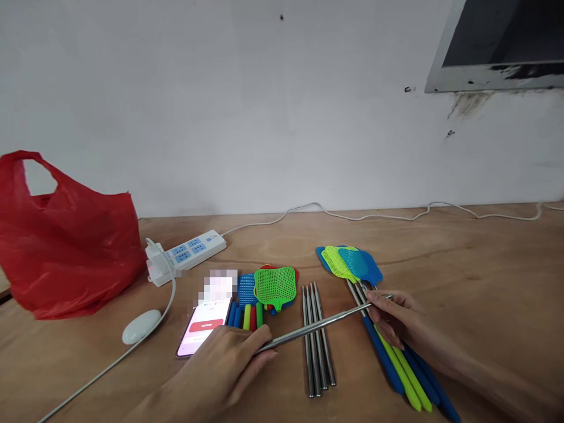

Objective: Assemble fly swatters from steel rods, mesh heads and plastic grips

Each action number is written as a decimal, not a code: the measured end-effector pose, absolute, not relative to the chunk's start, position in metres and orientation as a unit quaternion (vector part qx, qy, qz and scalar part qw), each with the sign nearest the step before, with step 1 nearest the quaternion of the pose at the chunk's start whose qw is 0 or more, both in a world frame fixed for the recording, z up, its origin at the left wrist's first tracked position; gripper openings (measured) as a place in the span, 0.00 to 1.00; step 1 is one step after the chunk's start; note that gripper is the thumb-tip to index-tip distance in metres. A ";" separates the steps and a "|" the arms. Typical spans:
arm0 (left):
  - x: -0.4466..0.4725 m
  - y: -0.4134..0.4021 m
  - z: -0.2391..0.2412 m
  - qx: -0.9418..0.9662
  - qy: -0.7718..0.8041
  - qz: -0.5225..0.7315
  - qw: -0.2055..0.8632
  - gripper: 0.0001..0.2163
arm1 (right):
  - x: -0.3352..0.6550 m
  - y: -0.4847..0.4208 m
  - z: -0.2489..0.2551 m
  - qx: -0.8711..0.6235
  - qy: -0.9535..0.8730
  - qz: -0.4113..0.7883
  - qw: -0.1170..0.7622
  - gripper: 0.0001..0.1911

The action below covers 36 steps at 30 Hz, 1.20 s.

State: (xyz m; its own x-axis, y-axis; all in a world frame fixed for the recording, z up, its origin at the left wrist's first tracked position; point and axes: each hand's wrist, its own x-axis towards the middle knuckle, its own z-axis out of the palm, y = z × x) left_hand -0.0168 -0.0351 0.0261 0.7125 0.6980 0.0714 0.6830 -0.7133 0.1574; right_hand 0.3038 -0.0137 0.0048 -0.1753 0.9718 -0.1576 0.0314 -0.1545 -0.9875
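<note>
A telescopic metal rod (315,326) is held slantwise above the table between my two hands. My left hand (224,358) is closed round its lower left end. The fingers of my right hand (392,317) pinch the thin upper right end. Beneath the rod lie several similar metal rods (314,358) side by side. Left of them are loose fly swatter heads, a green one (276,286) on top, with coloured handle grips (252,317) partly hidden by my left hand. Under my right hand lie several whole fly swatters with blue and yellow-green heads (352,264) and long grips (399,370).
A lit phone (203,329) lies beside my left hand. Behind it are a white power strip (198,249) with a plugged-in charger, a cable and a white oval puck (141,326). A red plastic bag (74,247) stands at the left. A white wall (264,117) bounds the wooden table (484,264).
</note>
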 end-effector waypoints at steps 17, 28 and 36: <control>0.013 -0.049 0.026 0.929 0.349 0.116 -0.041 0.21 | 0.263 -0.044 0.000 -0.565 -0.486 0.524 0.412 0.30; 0.022 -0.044 0.020 0.916 0.376 0.111 0.084 0.12 | 0.256 -0.022 0.010 -0.464 -0.498 0.606 0.412 0.25; 0.023 -0.030 0.023 0.912 0.353 0.164 0.128 0.10 | 0.277 0.021 0.018 -0.488 -0.486 0.522 0.504 0.24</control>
